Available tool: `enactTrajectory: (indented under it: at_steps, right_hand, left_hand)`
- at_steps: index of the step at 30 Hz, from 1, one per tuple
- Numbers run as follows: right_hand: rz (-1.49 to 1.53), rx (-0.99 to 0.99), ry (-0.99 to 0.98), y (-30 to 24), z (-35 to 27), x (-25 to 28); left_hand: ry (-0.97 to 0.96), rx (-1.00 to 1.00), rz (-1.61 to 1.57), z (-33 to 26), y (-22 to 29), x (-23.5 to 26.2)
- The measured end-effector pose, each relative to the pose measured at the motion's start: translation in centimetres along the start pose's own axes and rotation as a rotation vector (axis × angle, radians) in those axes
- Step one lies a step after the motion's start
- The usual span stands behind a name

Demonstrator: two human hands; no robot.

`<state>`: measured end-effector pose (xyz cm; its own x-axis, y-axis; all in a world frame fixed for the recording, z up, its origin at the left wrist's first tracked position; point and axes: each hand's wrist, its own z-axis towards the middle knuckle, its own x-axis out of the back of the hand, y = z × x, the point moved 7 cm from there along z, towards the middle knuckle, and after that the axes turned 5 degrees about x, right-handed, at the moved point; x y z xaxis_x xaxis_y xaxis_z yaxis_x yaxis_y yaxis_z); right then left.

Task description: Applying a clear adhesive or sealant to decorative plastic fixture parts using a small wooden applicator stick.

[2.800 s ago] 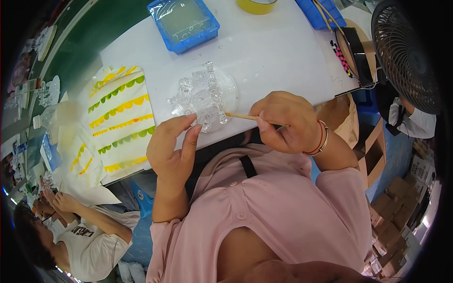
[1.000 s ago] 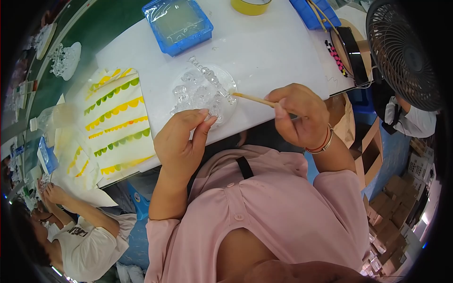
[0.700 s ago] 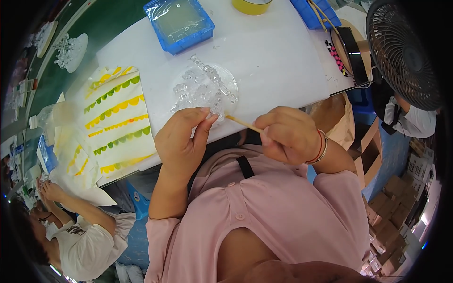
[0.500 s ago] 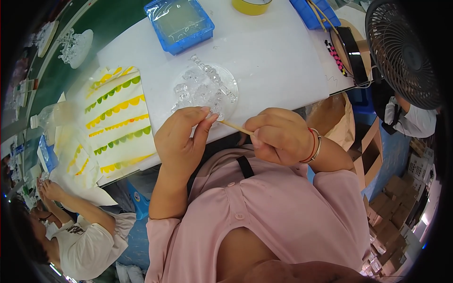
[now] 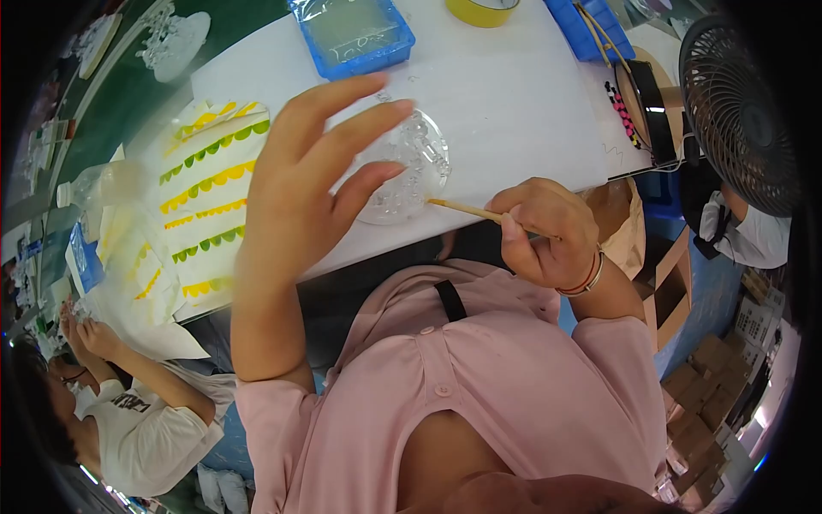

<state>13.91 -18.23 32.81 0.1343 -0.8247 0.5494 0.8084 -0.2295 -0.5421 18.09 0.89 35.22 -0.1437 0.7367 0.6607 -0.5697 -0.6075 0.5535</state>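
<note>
My left hand [image 5: 312, 167] is raised over the table with its fingers spread and nothing seen in them. It partly covers a round clear dish [image 5: 441, 141] that bears a heap of clear, glossy small pieces [image 5: 402, 176]. To the right of the dish, my right hand [image 5: 548, 230] pinches a thin tan stick [image 5: 467, 208] between thumb and fingers. The stick's darker tip points left, beside the dish's near right edge. Whether the tip carries anything is too small to tell.
Behind the dish stands a blue tray [image 5: 407, 53]; yellow tape [image 5: 482, 12] and a blue bin [image 5: 591, 30] lie farther right. A fan [image 5: 745, 116] is at the right. Patterned sheets [image 5: 205, 193] and a plastic bottle [image 5: 90, 190] lie left. A co-worker [image 5: 145, 411] sits lower left.
My left hand has opened and lifted up and left, away from the stick's tip. My right hand has shifted to the right with the stick. The whole view has moved slightly.
</note>
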Motion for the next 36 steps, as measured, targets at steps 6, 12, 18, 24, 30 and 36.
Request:
enactTrajectory:
  at_steps: [6, 12, 18, 24, 30, 36]
  right_hand:
    - [0.049, 0.021, -0.057, -0.9, 0.8, -1.0]
    - [-0.020, 0.004, -0.010, 0.2, 0.7, 0.5]
    - [0.203, -0.253, 0.434, 3.1, -0.9, 5.4]
    - [0.430, -0.270, 0.805, 6.8, -2.6, 7.5]
    - [0.832, -0.349, 0.845, 9.9, -3.3, 5.3]
    - [0.745, -0.354, 0.795, 10.4, -3.1, 4.5]
  left_hand:
    - [-0.192, -0.125, -0.052, 1.7, 0.6, -1.5]
    - [-0.191, -0.129, -0.042, 2.8, 0.1, -1.4]
    - [-0.259, -0.224, 0.011, 2.2, 0.8, 1.4]
    - [-0.060, -0.148, 0.206, -0.1, 0.0, 9.4]
    - [0.367, 0.453, 0.372, 1.7, -9.9, 19.8]
    - [0.418, 0.511, 0.827, 7.9, -21.4, 22.6]
